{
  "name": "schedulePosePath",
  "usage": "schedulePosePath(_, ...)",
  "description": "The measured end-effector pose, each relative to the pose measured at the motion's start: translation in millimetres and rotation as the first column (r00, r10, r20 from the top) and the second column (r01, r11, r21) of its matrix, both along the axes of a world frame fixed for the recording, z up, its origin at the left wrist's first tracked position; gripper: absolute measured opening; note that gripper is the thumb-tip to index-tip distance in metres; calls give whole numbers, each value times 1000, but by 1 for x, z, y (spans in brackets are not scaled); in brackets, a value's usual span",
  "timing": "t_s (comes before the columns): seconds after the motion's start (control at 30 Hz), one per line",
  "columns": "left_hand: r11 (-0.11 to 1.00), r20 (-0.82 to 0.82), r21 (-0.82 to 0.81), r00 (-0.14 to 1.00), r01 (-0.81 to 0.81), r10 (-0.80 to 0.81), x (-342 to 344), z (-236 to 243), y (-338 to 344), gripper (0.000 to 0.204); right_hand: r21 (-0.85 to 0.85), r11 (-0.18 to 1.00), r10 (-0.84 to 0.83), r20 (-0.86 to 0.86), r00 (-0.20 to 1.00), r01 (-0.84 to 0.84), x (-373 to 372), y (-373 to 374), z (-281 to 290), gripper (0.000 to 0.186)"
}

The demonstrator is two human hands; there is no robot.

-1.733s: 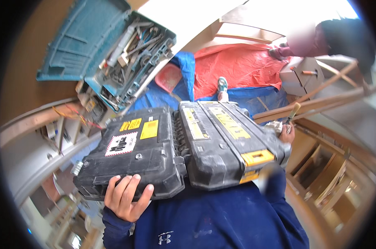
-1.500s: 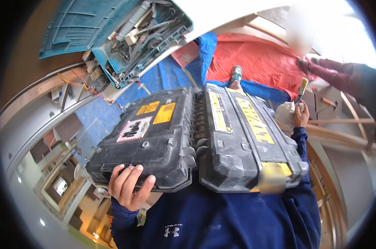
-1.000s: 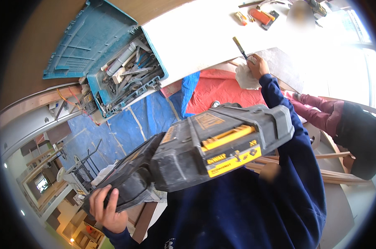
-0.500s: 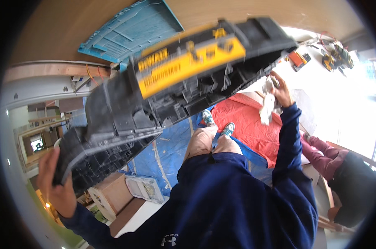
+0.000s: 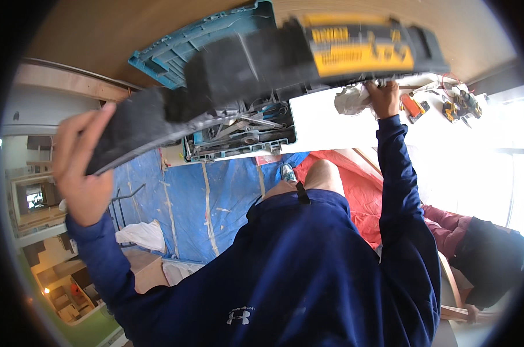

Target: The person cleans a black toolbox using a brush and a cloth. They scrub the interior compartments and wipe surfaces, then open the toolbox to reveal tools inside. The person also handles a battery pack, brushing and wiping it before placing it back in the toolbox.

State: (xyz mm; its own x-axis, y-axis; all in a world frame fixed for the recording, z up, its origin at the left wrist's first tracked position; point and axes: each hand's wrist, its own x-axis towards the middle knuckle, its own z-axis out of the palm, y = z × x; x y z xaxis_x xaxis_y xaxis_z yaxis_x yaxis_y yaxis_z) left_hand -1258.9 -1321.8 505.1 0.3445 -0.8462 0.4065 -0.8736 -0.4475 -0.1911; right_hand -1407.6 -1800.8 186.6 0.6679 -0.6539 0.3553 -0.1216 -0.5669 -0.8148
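Note:
My left hand [image 5: 84,162] grips the left end of a black tool case [image 5: 244,63] with a yellow label, lifted high and blurred by motion. My right hand [image 5: 385,98] is closed at the case's lower edge with a crumpled white cloth [image 5: 351,99] in it; what else it holds is hidden. Behind the case sits an open teal toolbox [image 5: 253,136] full of metal tools, its lid [image 5: 163,55] raised against brown board. To the right of my right hand lie an orange tool [image 5: 412,107] and a cordless power tool [image 5: 464,107] on a white surface.
Blue tarp [image 5: 186,208] and red sheeting [image 5: 363,202] cover the floor below around my legs. A person [image 5: 484,251] in dark top and maroon trousers is at the lower right. Wooden shelving [image 5: 59,277] and a white cloth bundle [image 5: 140,234] are at the left.
The case has risen from waist level, tipped up and moved rightward over the teal toolbox. Both hands went up with it. The brush seen earlier in my right hand is out of sight.

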Motion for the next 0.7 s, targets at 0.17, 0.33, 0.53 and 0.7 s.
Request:
schedulePosePath(0.17, 998, 62, 16, 996, 67, -67, 25, -101, 47, 70, -4, 983, 179, -155, 971, -182, 1, 21, -67, 30)
schedulePosePath(0.33, 998, 119, -19, 991, 56, -54, 14, -170, 67, 55, 45, 974, 225, -278, 934, -221, -27, 31, -119, 30)
schedulePosePath(0.53, 987, 30, -112, 992, -115, 119, -34, -198, 86, 40, 107, 957, 291, -327, 899, -271, -32, 32, -141, 33)
schedulePosePath(0.7, 988, -227, -90, 969, -124, 101, -45, -214, 103, 38, -121, 782, 372, -696, 614, -611, -80, -36, -124, 23)
